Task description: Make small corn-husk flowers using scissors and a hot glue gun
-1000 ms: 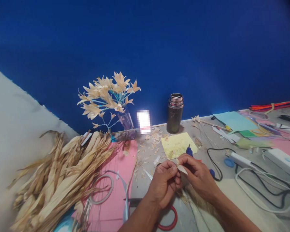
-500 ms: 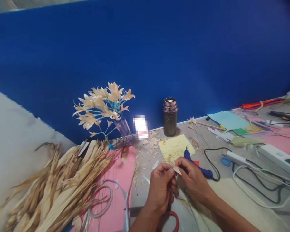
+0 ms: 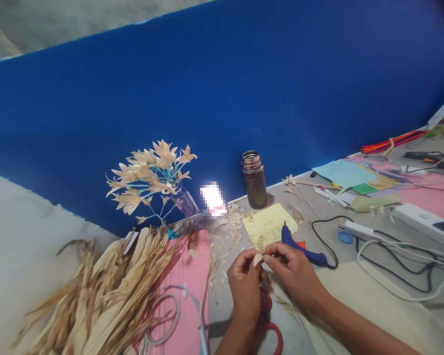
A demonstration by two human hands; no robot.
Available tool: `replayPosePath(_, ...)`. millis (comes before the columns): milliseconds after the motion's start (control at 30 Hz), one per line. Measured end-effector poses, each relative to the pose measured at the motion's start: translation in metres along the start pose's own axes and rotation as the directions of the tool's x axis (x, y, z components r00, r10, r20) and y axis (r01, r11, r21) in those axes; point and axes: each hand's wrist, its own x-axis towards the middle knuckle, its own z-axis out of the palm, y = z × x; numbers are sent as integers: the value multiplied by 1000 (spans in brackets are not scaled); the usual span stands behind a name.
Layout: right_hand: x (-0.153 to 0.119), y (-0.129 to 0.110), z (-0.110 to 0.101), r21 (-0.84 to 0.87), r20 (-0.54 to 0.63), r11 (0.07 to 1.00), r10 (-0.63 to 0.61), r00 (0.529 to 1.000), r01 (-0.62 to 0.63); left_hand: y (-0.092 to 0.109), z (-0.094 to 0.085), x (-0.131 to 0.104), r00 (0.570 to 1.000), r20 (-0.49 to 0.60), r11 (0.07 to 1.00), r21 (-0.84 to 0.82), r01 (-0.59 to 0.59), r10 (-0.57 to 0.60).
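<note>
While both hands work close together over the tabletop [image 3: 222, 296], the small pale husk piece [image 3: 258, 259] is between their fingertips, just on the near side of the yellow paper [image 3: 257, 227]. A moment ago its tip pointed right and towards the near side; now it leans left over the thumb of the left hand [image 3: 244, 288], which suggests it is being turned or shaped rather than put down. The left fingers are pinching it, while the right hand [image 3: 294, 271] has thumb and forefinger closed together at its right edge. The blue glue gun [image 3: 303, 251] lies just beyond the right hand, its nozzle on the yellow paper. Farther off stand the dark flask [image 3: 255, 187] and, to the left, the husk flowers [image 3: 151, 172], with dried husks [image 3: 96, 305] heaped nearer. The curled fingers hide the base of the piece, so whether anything is attached there cannot be told. The left forearm covers part of the red-handled scissors [image 3: 280, 340], the frame cuts off the husk heap, and a blurred bright patch [image 3: 214, 199] is unreadable.
</note>
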Motion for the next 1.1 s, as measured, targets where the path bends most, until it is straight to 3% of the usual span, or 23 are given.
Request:
replayPosePath(133,-1,1,-1,35,-20,999,4,1000,-3,-2,1,-1,996,56,996,-45,73,-70)
replayPosePath(267,-1,-1,-2,77,14,997,8,1000,-9,-6,2,0,959,214,940,-246,235,-183)
replayPosePath(367,-2,-2,-1,126,62,992,9,998,-16,-7,2,1,924,325,866,-382,323,-201)
replayPosePath(500,-4,-1,-1,194,106,980,23,994,-44,-4,2,-1,897,402,824,-435,363,-184)
replayPosePath(767,-4,-1,-3,170,82,985,-11,997,-3,-5,0,1,914,361,875,-360,322,-188)
replayPosePath(1000,-4,-1,-6,0,-1,980,-197,980,197,-3,-9,1,948,289,953,-223,204,-135)
replayPosePath(1100,-4,3,-6,-9,9,975,-222,975,222,-3,-12,1,955,276,966,-198,169,-110)
